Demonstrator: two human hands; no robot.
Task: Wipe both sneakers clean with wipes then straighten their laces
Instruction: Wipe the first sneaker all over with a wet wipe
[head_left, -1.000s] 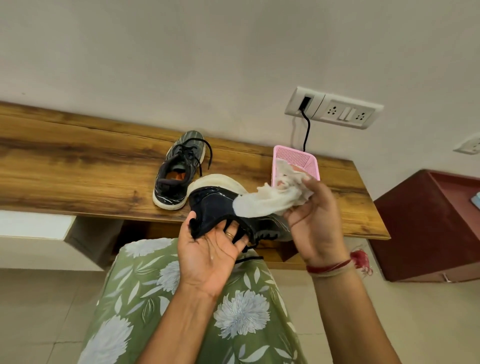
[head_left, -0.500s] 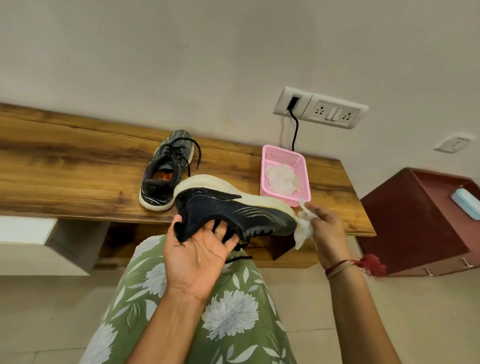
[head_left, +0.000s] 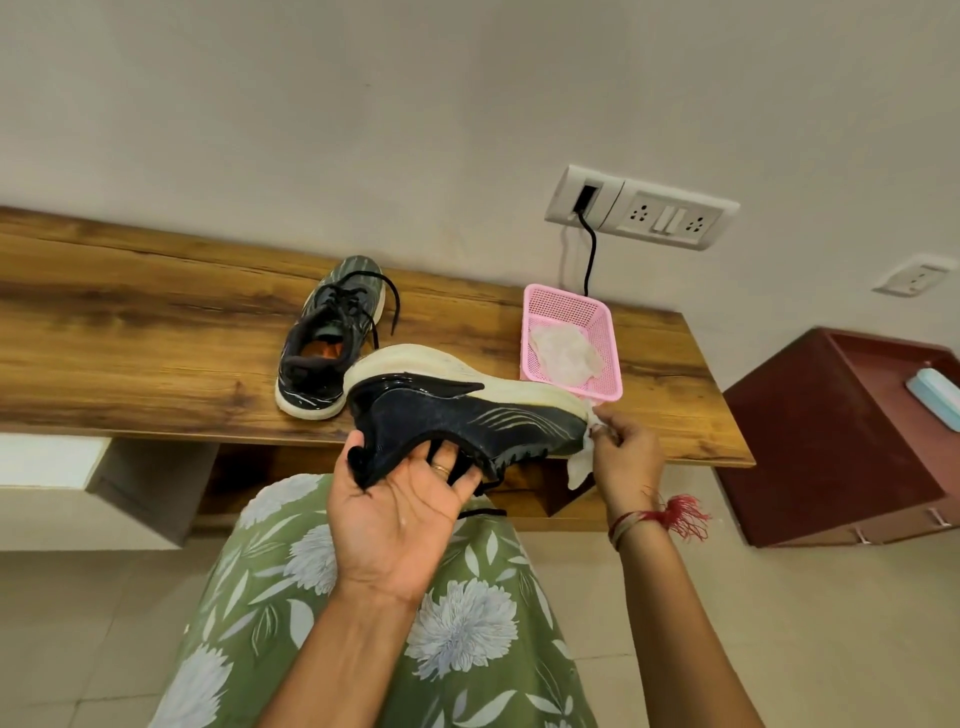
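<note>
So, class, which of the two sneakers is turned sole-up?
The black sneaker held in the left hand, pale sole up; the other sneaker stands upright on the wooden shelf.

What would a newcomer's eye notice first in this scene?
The black sneaker, sole up, gripped by the left hand before the wooden shelf. The right hand pinches a white wipe at its toe. Behind, a second sneaker and a pink basket sit on the shelf.

Two sneakers (head_left: 467, 415) (head_left: 332, 332), two wipes (head_left: 578, 466) (head_left: 566, 351), one pink basket (head_left: 614, 364), two hands (head_left: 400, 504) (head_left: 626, 457)
</note>
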